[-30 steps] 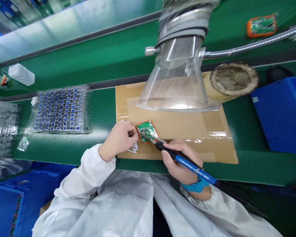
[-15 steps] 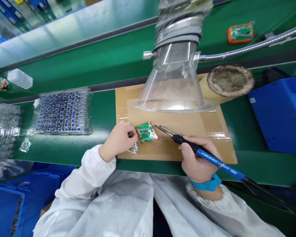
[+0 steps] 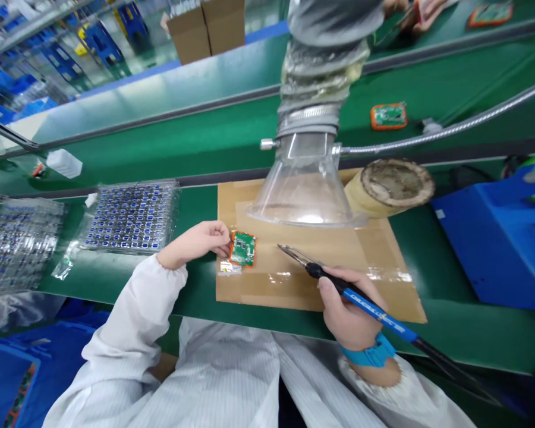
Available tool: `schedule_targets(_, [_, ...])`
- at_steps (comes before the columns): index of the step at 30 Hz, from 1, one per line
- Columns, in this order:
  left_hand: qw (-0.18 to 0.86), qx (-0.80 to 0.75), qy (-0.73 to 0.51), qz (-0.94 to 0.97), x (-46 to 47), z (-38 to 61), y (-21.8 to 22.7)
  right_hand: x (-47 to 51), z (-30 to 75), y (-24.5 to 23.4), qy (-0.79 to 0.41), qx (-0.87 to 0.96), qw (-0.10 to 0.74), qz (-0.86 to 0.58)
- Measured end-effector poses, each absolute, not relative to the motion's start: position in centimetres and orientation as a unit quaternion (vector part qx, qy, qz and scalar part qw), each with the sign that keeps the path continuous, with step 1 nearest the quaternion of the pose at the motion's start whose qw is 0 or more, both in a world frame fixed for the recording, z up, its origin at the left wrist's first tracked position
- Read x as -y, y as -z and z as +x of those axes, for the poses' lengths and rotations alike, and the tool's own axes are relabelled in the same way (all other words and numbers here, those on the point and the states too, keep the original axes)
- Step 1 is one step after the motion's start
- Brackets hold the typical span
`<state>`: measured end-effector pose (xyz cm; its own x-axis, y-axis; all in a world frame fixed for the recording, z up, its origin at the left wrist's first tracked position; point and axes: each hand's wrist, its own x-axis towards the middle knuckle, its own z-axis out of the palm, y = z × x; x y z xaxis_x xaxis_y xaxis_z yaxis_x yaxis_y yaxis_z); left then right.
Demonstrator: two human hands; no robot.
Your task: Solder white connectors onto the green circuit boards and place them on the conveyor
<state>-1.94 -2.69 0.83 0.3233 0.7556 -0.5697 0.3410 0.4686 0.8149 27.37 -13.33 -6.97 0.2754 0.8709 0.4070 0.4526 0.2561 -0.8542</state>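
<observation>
My left hand (image 3: 205,242) has its fingertips closed on the left edge of a green circuit board (image 3: 243,249) in an orange frame. The board lies near the left side of a cardboard sheet (image 3: 289,291). A small white and silvery piece (image 3: 230,267) sits just below the board, its kind unclear. In my right hand (image 3: 352,309) is a blue and black soldering iron (image 3: 374,309). Its tip points left over the cardboard, apart from the board. A blue band circles my right wrist.
A clear extraction hood (image 3: 303,184) hangs over the cardboard's back part. Behind it lies a yellowish tube (image 3: 395,187) with a crusted opening. Clear trays (image 3: 131,217) of blue-marked parts stand left; a blue bin (image 3: 494,238) stands right. Another orange-framed board (image 3: 389,116) lies behind.
My left hand and the circuit board have shifted left on the cardboard, away from the iron's tip. The camera view has tilted up, bringing another person's hands into view at the top.
</observation>
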Motion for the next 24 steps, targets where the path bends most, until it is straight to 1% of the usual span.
schedule_targets(2, [0.674, -0.577, -0.203, 0.414, -0.1, -3.1, -1.2, 13.2, 27.2, 6.8, -0.186, 0.581, 0.546, -0.575])
schedule_targets(4, [0.642, -0.596, -0.303, 0.375, -3.4, -4.1, -1.6, 13.1, 27.2, 6.8, -0.179, 0.590, 0.542, -0.571])
schedule_targets(6, [0.559, -0.610, -0.431, 0.359, -6.2, -4.7, -1.9, 13.0, 27.2, 6.8, -0.170, 0.595, 0.542, -0.569])
schedule_targets(8, [0.428, -0.643, -0.510, 0.379, -7.6, -4.7, -1.7, 13.0, 27.3, 6.9, -0.165, 0.595, 0.542, -0.570])
schedule_targets(9, [0.365, -0.663, -0.511, 0.408, -7.6, -4.5, -1.3, 13.0, 27.3, 6.9, -0.166, 0.593, 0.542, -0.571])
schedule_targets(11, [0.270, -0.684, -0.460, 0.498, -6.2, -3.6, 0.4, 12.9, 27.4, 7.2, -0.171, 0.590, 0.539, -0.576])
schedule_targets(14, [0.232, -0.627, -0.362, 0.649, -2.5, -2.0, 4.0, 12.9, 27.5, 7.6, -0.187, 0.586, 0.529, -0.584])
schedule_targets(17, [0.177, -0.587, -0.337, 0.714, 0.7, -0.8, 6.3, 12.9, 27.3, 7.8, -0.218, 0.583, 0.513, -0.591])
schedule_targets(20, [0.120, -0.590, -0.316, 0.733, 2.4, -0.5, 6.2, 12.9, 27.1, 7.5, -0.232, 0.566, 0.497, -0.616])
schedule_targets(24, [0.098, -0.633, -0.213, 0.738, 4.1, -3.0, 4.0, 12.6, 27.0, 6.8, -0.246, 0.533, 0.474, -0.656])
